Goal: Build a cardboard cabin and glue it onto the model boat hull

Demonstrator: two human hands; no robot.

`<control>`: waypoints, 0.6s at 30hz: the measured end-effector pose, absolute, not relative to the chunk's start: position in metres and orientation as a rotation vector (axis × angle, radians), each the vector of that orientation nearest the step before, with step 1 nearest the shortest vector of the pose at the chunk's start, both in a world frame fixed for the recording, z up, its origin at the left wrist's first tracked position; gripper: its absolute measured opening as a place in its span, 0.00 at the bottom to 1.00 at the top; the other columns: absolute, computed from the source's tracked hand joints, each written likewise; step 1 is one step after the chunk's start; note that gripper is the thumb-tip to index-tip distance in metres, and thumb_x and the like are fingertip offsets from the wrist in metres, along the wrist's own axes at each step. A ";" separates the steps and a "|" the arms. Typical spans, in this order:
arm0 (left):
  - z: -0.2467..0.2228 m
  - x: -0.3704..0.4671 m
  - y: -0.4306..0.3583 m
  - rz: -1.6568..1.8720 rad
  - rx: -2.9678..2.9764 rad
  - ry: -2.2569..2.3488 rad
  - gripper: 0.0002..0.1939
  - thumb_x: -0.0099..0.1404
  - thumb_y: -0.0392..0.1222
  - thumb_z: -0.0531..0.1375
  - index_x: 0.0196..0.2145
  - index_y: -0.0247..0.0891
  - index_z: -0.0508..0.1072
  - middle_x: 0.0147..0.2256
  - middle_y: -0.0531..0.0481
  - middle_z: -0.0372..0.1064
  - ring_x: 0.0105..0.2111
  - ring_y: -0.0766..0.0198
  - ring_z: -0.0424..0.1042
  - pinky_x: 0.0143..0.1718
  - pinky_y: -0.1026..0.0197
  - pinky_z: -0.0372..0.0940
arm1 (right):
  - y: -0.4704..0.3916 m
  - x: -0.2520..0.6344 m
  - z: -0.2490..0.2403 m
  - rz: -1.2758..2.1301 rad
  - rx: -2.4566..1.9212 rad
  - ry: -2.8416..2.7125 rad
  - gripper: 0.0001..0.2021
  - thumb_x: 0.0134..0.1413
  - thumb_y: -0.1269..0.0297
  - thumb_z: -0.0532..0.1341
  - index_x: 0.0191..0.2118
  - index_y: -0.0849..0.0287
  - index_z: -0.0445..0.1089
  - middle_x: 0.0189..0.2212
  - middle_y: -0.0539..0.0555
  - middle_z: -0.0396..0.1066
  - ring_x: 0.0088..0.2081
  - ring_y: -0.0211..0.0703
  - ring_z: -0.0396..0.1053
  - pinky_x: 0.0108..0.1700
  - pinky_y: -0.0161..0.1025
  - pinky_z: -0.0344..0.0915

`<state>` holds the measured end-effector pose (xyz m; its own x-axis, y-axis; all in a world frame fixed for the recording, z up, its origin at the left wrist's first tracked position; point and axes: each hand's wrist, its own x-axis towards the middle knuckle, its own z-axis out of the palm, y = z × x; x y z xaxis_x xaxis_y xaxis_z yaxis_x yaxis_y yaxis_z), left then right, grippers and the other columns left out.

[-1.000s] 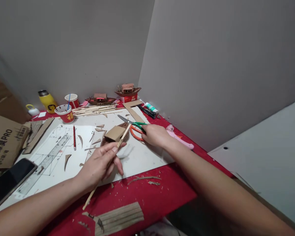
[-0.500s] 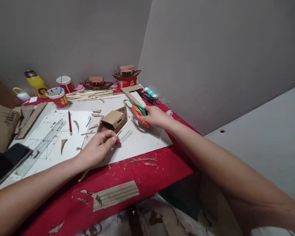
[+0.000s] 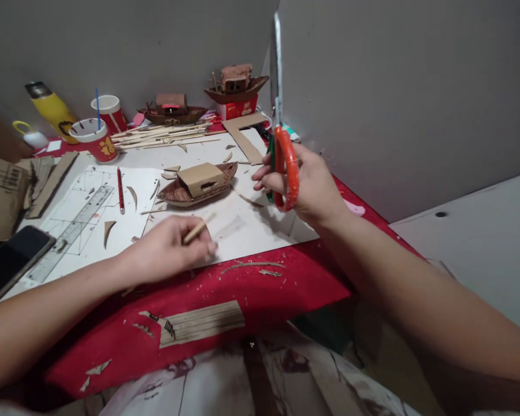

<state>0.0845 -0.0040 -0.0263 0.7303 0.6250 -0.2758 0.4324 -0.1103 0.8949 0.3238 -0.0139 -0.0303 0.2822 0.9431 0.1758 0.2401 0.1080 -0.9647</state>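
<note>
My right hand grips a pair of scissors by the orange and green handles, the blades pointing straight up. Low over the front of the white sheet, my left hand pinches a thin wooden stick, whose tip is blurred. Behind that hand a small model boat with a brown hull sits on the sheet. Its arched cardboard cabin roof has a slot in the side. Scissors and stick are well apart.
Cardboard scraps, a red pencil, a clear ruler and a phone lie left. Behind are wooden sticks, paper cups, a yellow bottle and two finished-looking boats. Corrugated cardboard lies in front.
My right hand has lifted the scissors off the sheet and turned the blades upright. My left hand has drawn the stick back from the boat. The view has shifted slightly.
</note>
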 end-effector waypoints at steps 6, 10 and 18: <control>-0.018 0.078 -0.050 -0.133 2.347 0.555 0.06 0.53 0.38 0.67 0.27 0.40 0.72 0.22 0.54 0.69 0.17 0.66 0.62 0.17 0.64 0.48 | -0.007 0.315 -0.036 0.707 -1.358 -1.131 0.11 0.41 0.67 0.65 0.31 0.54 0.62 0.22 0.46 0.68 0.25 0.39 0.70 0.29 0.37 0.66; -0.029 0.080 -0.054 -0.144 2.552 0.517 0.11 0.55 0.47 0.66 0.33 0.38 0.72 0.27 0.47 0.75 0.20 0.60 0.69 0.16 0.63 0.49 | -0.005 0.316 -0.045 0.728 -1.417 -1.140 0.15 0.39 0.60 0.68 0.31 0.53 0.62 0.23 0.46 0.68 0.25 0.41 0.69 0.29 0.39 0.66; -0.022 0.079 -0.058 -0.136 2.168 0.710 0.11 0.52 0.38 0.67 0.25 0.41 0.65 0.19 0.56 0.60 0.16 0.66 0.56 0.16 0.63 0.46 | -0.007 0.322 -0.054 0.688 -1.425 -1.272 0.18 0.38 0.54 0.71 0.32 0.53 0.64 0.24 0.47 0.66 0.25 0.41 0.66 0.30 0.40 0.65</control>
<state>0.0792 -0.0581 -0.0216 0.8345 0.4429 -0.3279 0.5325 -0.4953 0.6863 0.3217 -0.0069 -0.0545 0.2675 0.9385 0.2183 0.3307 0.1233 -0.9356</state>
